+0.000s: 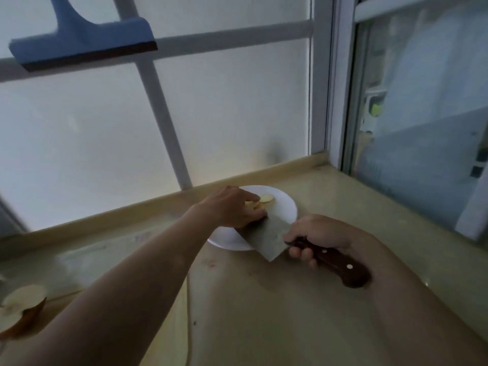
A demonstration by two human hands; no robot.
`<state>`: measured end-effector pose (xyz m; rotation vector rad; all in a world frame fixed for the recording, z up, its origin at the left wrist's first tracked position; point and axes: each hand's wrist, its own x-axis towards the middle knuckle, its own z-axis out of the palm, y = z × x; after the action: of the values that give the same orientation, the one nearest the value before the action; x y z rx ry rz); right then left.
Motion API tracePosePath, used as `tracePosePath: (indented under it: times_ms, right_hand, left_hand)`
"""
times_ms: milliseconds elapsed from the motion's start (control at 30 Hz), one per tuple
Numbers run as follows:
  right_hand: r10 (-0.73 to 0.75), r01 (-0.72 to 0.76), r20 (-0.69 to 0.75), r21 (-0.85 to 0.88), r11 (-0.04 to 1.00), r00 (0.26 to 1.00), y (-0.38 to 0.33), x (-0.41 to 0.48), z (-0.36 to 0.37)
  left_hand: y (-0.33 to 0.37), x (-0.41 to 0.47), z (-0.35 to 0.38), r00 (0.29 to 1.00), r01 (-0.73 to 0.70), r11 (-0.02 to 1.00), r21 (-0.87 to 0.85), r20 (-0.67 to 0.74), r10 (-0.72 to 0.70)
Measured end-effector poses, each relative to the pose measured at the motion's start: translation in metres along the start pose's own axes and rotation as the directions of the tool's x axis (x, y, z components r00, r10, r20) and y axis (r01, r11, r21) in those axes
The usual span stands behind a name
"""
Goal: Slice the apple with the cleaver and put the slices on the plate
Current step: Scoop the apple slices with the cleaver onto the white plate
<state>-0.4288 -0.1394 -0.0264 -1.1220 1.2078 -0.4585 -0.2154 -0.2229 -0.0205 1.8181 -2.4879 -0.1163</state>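
The left hand [232, 208] stretches over the round white plate [286, 208], fingers loosely extended, touching pale apple slices [265, 198] lying there. The right hand [320, 237] grips the steel wooden-handled cleaver [264, 237], blade over the plate. A cut apple half [22, 309] lies far left.

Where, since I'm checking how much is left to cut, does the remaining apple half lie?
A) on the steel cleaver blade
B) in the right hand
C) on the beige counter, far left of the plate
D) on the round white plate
C: the cut apple half rests on the beige counter at lower left, apart from the round white plate holding thin slices.
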Motion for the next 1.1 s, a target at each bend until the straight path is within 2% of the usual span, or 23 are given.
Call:
tracePosePath:
  times_ms: [167, 400, 633, 967, 1100]
  right_hand:
    - [0.086, -0.086, 0.004, 0.009, 0.996, 0.996, 0.000, -0.003, -0.008]
    - [0.153, -0.154, -0.031, -0.063, 0.986, 0.988, -0.003, -0.034, -0.024]
    - [0.130, -0.136, -0.069, -0.098, 0.986, 0.989, 0.006, -0.046, -0.039]
    - [0.084, -0.088, -0.141, -0.019, 0.996, 0.986, 0.009, -0.049, -0.040]
    - [0.057, -0.053, -0.164, 0.032, 0.998, 0.985, 0.010, -0.046, -0.042]
  left_hand:
    - [0.002, 0.008, 0.009, 0.999, 0.035, 0.999, -0.021, -0.015, -0.035]
    - [0.004, 0.012, 0.009, 0.996, 0.086, 0.996, -0.015, -0.036, -0.087]
    - [0.002, 0.015, 0.014, 0.991, 0.124, 0.992, -0.014, -0.053, -0.124]
    - [-0.006, 0.014, 0.016, 0.985, 0.164, 0.984, -0.074, -0.035, -0.167]
    - [-0.003, 0.007, 0.014, 0.974, 0.194, 0.951, -0.242, -0.072, -0.217]
